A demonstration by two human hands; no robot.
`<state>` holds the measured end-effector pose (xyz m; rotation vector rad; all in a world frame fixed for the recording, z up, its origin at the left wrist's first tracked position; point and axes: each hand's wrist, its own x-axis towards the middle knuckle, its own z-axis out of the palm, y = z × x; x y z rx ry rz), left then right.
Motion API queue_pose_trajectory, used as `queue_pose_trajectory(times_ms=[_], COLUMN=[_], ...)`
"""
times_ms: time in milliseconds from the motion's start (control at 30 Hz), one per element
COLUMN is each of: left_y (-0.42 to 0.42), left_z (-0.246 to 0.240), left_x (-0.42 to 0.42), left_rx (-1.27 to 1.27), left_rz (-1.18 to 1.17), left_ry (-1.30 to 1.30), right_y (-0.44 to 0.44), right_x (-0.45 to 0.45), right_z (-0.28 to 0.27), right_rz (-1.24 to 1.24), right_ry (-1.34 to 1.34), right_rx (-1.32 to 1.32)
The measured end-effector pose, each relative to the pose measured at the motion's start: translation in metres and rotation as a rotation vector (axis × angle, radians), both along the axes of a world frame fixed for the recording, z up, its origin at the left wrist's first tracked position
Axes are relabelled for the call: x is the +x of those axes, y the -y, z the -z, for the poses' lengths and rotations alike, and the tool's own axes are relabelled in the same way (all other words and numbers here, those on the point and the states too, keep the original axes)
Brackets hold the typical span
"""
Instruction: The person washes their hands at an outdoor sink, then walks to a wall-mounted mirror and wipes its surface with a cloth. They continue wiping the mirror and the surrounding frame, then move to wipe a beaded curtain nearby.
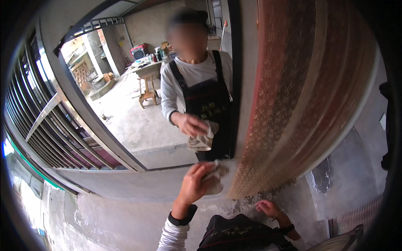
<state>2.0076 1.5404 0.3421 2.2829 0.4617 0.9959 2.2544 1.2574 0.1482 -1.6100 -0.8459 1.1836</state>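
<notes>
My left hand (192,186) grips a crumpled, light patterned cloth (215,185), which looks blurred. It is held up in front of the lower edge of a large wall mirror (125,135) with a dark frame. In the glass a reflected person in a white shirt and dark apron holds the same cloth, apart from the real one. Lower down on the right, my right hand (267,207) hangs beside my dark apron (232,233), fingers loosely curled and no object visible in them.
A reddish-brown patterned curtain (282,94) hangs right of the mirror. Metal window bars (59,125) stand on the left. The mirror reflects a wooden stool (147,91), a cluttered table and a red speaker (138,51). A worn concrete floor (103,222) lies below.
</notes>
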Motion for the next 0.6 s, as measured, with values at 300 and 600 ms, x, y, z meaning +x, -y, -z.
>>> queue_pose_trajectory(times_ms=[300,600], left_y=[-0.030,-0.077], left_z=[-0.125,-0.277], left_x=[0.123,0.158], left_rx=[0.856,1.102], left_rz=[-0.584,-0.421], left_ry=[0.042,0.501], right_y=[-0.009,0.004], right_x=[0.006,0.010], right_z=[0.004,0.019], right_rz=[0.009,0.114], right_ry=[0.115,0.046], right_rx=[0.087,0.081])
